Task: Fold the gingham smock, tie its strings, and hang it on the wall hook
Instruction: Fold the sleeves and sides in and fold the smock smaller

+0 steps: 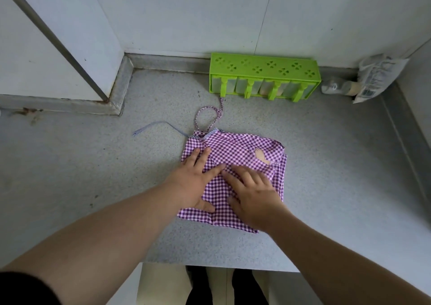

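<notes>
Two hands press flat on the folded gingham smock [242, 155] lying on the grey counter [93, 176]; the left hand [196, 178] and right hand [254, 195] have fingers spread, gripping nothing; beyond the fingertips its strings [207, 115] trail toward a green rack [263, 71].

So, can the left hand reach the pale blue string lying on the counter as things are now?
Probably yes. The left hand rests flat on the smock, and the blue string lies on bare counter beyond it to the left, with nothing between.
</notes>
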`<state>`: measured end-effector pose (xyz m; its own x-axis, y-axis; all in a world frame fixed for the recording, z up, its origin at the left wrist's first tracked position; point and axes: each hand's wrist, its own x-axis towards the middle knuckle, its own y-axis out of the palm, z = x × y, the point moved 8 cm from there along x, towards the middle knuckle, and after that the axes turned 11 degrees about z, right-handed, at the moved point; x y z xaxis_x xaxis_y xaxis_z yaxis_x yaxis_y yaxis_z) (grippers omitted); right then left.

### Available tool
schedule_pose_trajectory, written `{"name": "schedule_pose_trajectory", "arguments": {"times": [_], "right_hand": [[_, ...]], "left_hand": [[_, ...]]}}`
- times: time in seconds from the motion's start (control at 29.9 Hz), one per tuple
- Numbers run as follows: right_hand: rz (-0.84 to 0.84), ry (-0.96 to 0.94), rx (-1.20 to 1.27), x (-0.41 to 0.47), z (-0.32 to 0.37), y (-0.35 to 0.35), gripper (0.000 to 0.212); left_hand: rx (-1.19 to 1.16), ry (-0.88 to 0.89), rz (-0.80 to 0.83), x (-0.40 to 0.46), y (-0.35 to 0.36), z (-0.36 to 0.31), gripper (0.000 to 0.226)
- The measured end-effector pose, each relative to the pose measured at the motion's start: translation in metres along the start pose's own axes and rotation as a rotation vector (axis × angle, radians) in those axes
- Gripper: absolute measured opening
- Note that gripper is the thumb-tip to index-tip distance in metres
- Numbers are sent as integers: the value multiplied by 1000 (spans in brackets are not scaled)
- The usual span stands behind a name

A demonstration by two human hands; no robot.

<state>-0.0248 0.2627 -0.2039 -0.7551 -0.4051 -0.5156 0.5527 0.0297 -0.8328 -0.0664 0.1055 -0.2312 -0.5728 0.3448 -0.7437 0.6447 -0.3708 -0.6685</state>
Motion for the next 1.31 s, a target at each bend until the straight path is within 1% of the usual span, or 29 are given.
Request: {"name": "schedule_pose_trajectory", "arguments": {"times": [0.07, 0.13, 0.23, 0.33, 0.4, 0.44, 0.5, 0.54, 0.57, 0.6, 0.64, 0.67, 0.74, 0.8, 0.87, 0.97, 1.0, 1.04, 1.1, 1.17, 1.2, 1.24, 1.27, 1.31], "right_hand": [[59, 42, 9, -5, -9, 22, 70], [57, 66, 18, -4, -19, 28, 74], [50, 54, 4, -1, -26, 26, 80], [74, 120, -45, -3, -29, 27, 84], [59, 147, -57, -9, -20, 19, 79], [30, 125, -50, -13, -12, 12, 74], [15, 10, -29, -24, 11, 5, 64], [47, -44, -37, -29, 19, 6, 64], [94, -67, -58, -33, 24, 9, 70], [144, -55, -89, -35, 25, 13, 75], [174, -30, -115, -37, 24, 16, 76], [188, -6, -114, -37, 22, 16, 71], [198, 38, -86, -34, 18, 12, 55], [235, 82, -46, -29, 18, 7, 43], [305, 190, 29, -22, 11, 4, 38], [274, 292, 167, -19, -5, -2, 42], [259, 287, 178, -22, -6, -9, 40], [237, 275, 198, -26, -7, -17, 37], [202, 223, 194, -34, -7, -32, 41], [229, 194, 139, -39, -9, -44, 57], [256, 213, 106, -42, -12, -48, 67], [291, 238, 89, -45, -17, -48, 73], [327, 260, 63, -47, -20, -49, 71], [342, 260, 33, -46, -22, -50, 65]], "left_hand": [[-30, 38, -9, -3, 6, 1, 124], [-29, 49, 10, -13, 18, 11, 121], [23, 38, 79, -28, 37, 27, 125], [106, 45, 90, -39, 46, 35, 130], [133, 67, 73, -45, 47, 36, 127], [139, 90, 58, -48, 46, 34, 121], [138, 149, 29, -55, 42, 24, 106], [131, 168, 20, -57, 39, 19, 100], [123, 174, 25, -58, 38, 16, 97], [113, 174, 32, -59, 37, 14, 96], [104, 172, 37, -60, 35, 13, 95], [95, 169, 44, -61, 35, 14, 94], [74, 161, 53, -62, 33, 16, 90], [18, 157, 41, -63, 31, 19, 82], [-74, 162, 24, -61, 27, 24, 68], [-288, 130, -11, -54, 19, 36, 39], [-365, 94, -28, -53, 17, 40, 31], [-433, 49, -27, -52, 15, 43, 27], [-569, 7, -22, -51, 14, 44, 29], [-692, -7, -15, -51, 12, 44, 35], [-747, -18, -13, -53, 9, 44, 40], [-784, -45, -7, -53, 9, 45, 47], [-808, -74, -5, -54, 9, 47, 53], [-818, -103, 9, -52, 12, 50, 59]]}}
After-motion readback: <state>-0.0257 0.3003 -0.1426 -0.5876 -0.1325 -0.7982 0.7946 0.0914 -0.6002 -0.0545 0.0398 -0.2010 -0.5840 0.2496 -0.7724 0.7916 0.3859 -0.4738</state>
